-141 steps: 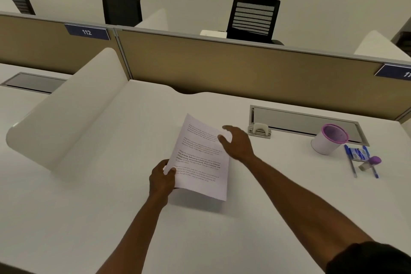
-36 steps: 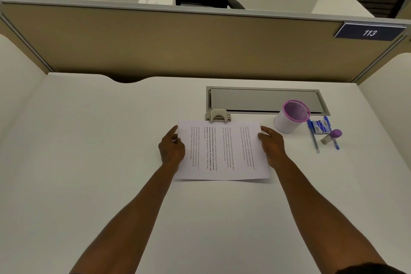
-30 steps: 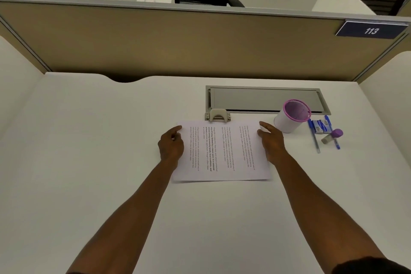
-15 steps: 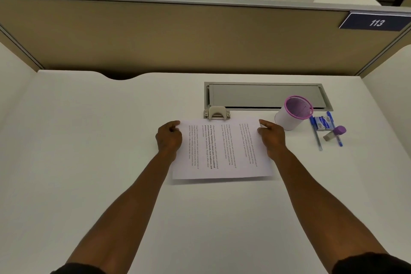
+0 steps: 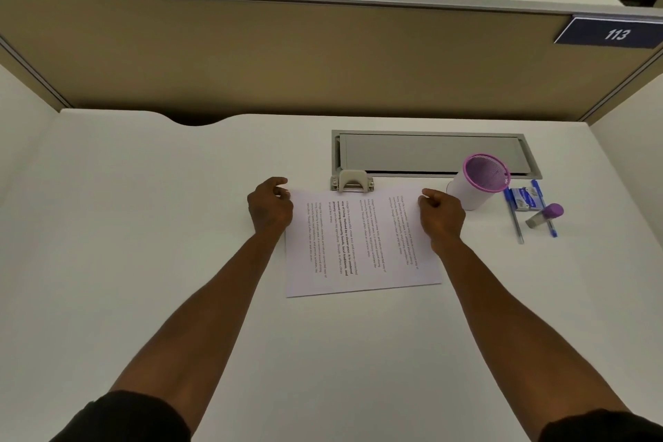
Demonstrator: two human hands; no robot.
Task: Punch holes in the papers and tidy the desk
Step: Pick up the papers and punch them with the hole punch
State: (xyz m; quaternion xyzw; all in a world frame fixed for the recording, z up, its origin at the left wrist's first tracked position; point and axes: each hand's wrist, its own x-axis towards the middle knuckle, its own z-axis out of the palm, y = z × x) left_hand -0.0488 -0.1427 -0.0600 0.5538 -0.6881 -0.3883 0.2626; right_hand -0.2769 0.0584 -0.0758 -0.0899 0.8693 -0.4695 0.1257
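At centre frame the papers (image 5: 362, 240) lay flat on the desk (image 5: 143, 226), long axis running left to right, their upper edge meeting the mouth of the hole punch (image 5: 352, 181) directly above. The left hand (image 5: 269, 206) and right hand (image 5: 440, 213) each pinched an upper corner with curled fingers, the punch roughly midway between them, slightly nearer the left.

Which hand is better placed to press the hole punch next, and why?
Probably the left hand: it grips the papers at their far left corner, slightly nearer the hole punch than the right hand, which can hold the sheets steady. The difference is small.
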